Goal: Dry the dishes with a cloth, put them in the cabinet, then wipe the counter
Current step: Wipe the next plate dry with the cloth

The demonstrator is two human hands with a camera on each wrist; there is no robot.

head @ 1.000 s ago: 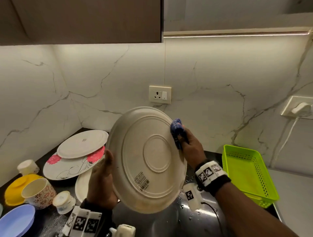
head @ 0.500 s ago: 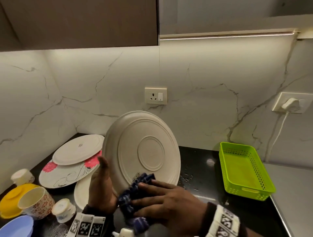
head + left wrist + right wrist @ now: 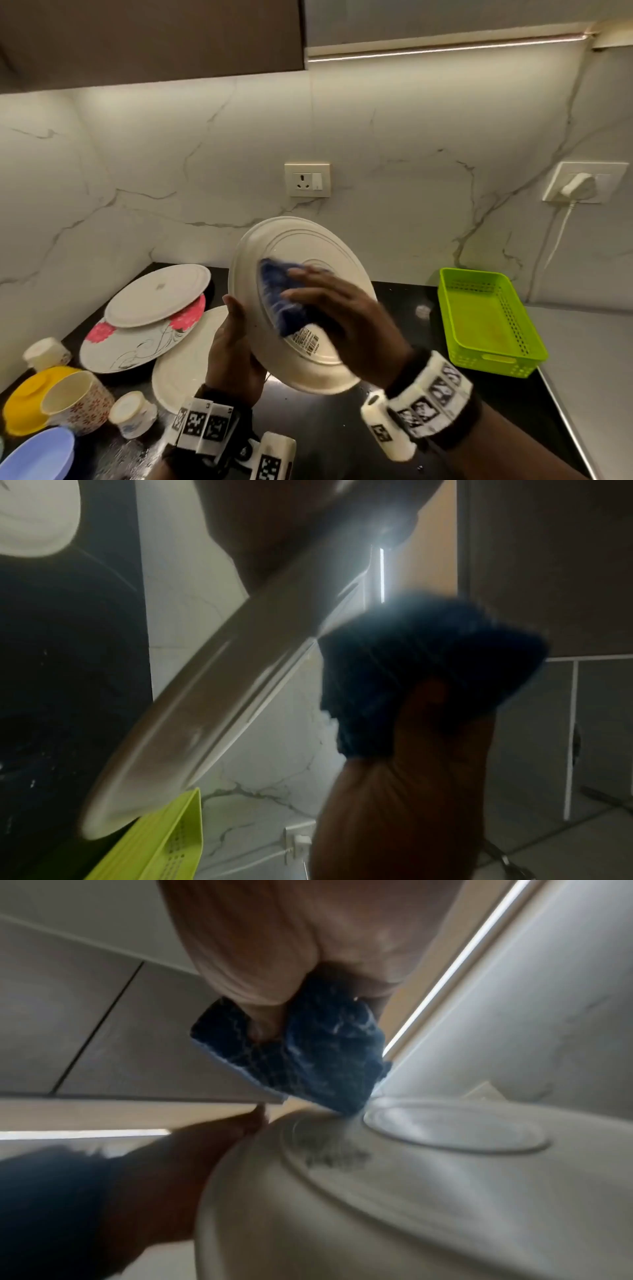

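My left hand [image 3: 234, 346] grips the left rim of a cream plate [image 3: 310, 371], held tilted above the black counter [image 3: 394, 442] with its underside facing me. A blue cloth [image 3: 279, 301] lies against that underside, pressed there by my right hand [image 3: 346, 315]. In the right wrist view the thumb and fingers pinch the bunched blue cloth [image 3: 308, 1053] against the plate [image 3: 394, 1204] beside its foot ring. In the left wrist view the plate [image 3: 205, 696] shows edge-on, with the cloth [image 3: 421, 664] to its right. The plate's front face is hidden.
More dishes lie at the left: stacked plates [image 3: 154, 301], a floral plate [image 3: 130, 346], another cream plate [image 3: 185, 359], a patterned cup [image 3: 77, 401], small white cups [image 3: 132, 413], a yellow bowl [image 3: 24, 404], a blue bowl [image 3: 41, 457]. A green basket [image 3: 486, 318] sits right. A dark wall cabinet [image 3: 150, 37] hangs above.
The right hand with the cloth swept from the plate's right edge down to its lower edge, then up onto the middle of the underside. The left hand kept its grip on the rim.
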